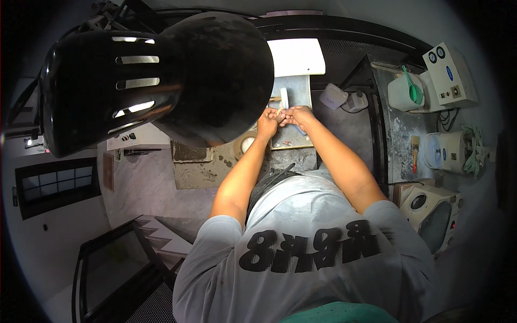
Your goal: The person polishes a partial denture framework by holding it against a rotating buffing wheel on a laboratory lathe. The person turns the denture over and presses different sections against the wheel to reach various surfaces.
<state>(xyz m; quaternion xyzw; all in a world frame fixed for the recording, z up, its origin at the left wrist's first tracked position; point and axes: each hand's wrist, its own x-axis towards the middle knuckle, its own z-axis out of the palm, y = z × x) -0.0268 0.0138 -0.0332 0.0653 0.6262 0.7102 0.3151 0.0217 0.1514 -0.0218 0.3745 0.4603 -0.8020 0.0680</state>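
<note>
My left hand (pixel 267 123) and my right hand (pixel 299 116) meet over a grey work board (pixel 299 86), fingertips nearly touching. Between the fingers shows a tiny pale yellowish piece (pixel 279 112), too small to name; both hands are closed in a pinch around it. Just beyond them stands a pale upright piece (pixel 284 98) with a wooden handle-like part (pixel 275 99) at its left. A blue item (pixel 299 131) lies partly hidden under my right wrist. Small reddish bits (pixel 287 143) rest on the board nearer me.
A large black lamp (pixel 215 81) hangs over the left side. Left of my forearm is a round bowl (pixel 246 144) with white contents. At right, a side bench holds a white tub (pixel 405 92), a brush (pixel 414 153) and several machines. White jugs (pixel 334 97) stand between.
</note>
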